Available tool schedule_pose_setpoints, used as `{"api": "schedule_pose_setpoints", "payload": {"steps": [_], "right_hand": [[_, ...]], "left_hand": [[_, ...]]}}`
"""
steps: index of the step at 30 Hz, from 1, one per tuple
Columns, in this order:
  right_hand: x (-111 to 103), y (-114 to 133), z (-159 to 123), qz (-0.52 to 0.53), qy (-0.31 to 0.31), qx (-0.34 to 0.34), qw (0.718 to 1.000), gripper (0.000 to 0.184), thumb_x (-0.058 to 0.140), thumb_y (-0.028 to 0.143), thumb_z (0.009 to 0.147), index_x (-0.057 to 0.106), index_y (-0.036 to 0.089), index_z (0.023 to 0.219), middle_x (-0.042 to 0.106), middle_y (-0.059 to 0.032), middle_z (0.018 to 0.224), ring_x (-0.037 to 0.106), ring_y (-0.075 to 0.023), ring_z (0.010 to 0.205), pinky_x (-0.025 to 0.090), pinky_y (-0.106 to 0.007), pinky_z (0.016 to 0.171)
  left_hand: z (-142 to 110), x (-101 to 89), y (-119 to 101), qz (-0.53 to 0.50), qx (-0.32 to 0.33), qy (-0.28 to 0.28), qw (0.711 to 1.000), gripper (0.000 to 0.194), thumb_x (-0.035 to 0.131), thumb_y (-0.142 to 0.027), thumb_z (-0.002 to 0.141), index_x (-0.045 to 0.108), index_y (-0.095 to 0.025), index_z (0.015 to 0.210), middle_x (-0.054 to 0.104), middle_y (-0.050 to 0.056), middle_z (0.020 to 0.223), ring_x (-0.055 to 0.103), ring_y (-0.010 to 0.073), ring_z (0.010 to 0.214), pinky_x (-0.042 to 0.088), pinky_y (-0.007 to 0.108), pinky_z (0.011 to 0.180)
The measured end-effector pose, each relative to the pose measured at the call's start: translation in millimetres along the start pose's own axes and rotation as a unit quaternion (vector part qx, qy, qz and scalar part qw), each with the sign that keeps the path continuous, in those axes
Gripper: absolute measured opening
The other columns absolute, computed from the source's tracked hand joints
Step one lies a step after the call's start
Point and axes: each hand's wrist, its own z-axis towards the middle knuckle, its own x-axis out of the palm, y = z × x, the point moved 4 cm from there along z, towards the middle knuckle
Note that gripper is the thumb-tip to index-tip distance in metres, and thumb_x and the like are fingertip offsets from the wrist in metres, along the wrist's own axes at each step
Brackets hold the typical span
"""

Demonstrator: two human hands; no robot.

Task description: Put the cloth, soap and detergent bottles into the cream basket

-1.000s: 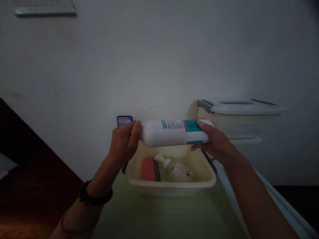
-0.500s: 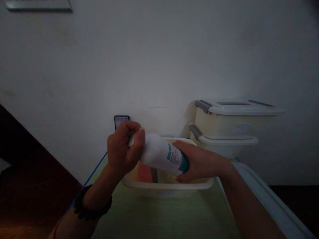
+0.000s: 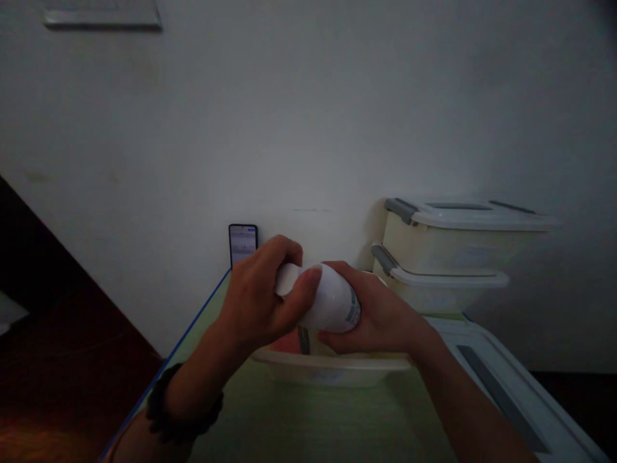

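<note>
Between my two hands is a white bottle [image 3: 330, 302], tilted with its narrow top end to the left, above the open white tub. My left hand [image 3: 272, 299] curls round the narrow end, its thumb lying across the bottle's shoulder. The bottle's lower body is wrapped by my right hand [image 3: 371, 308], which hides the base and most of the printed label. Below them stands the tub [image 3: 337, 370], and inside it a red thing with a dark patterned edge [image 3: 289, 342] shows partly.
A phone [image 3: 243, 243] leans upright against the wall behind the green tabletop [image 3: 308, 418]. Two lidded storage boxes [image 3: 448, 247] are stacked at the back right. A loose white lid [image 3: 506, 386] lies along the right side.
The bottle has turned so its top points more toward me, and less of its label shows. My left hand has opened its grip slightly round the top and shifted right; my right hand covers the base.
</note>
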Motion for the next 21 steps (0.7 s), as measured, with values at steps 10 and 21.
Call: {"api": "schedule_pose_setpoints", "payload": {"steps": [10, 21], "right_hand": [[1, -17, 1, -0.096, -0.013, 0.004, 0.995, 0.071, 0.071, 0.034, 0.060, 0.043, 0.020, 0.124, 0.061, -0.0084, 0.112, 0.060, -0.0251, 0.095, 0.048, -0.038, 0.079], [1, -18, 0, -0.065, 0.013, -0.006, 0.998, 0.069, 0.072, 0.029, 0.057, 0.046, 0.022, 0.121, 0.062, -0.0068, 0.110, 0.059, -0.0227, 0.094, 0.047, -0.035, 0.079]], "left_hand": [[1, 15.0, 16, 0.085, -0.071, 0.179, 0.978, 0.051, 0.029, -0.047, 0.089, 0.040, -0.018, 0.049, 0.042, -0.001, 0.043, 0.037, 0.0095, 0.038, 0.024, 0.025, 0.043], [0, 14.3, 13, 0.048, 0.085, 0.122, 0.988, 0.042, 0.040, -0.039, 0.084, 0.045, -0.018, 0.048, 0.037, -0.003, 0.040, 0.031, 0.0083, 0.036, 0.023, 0.024, 0.040]]}}
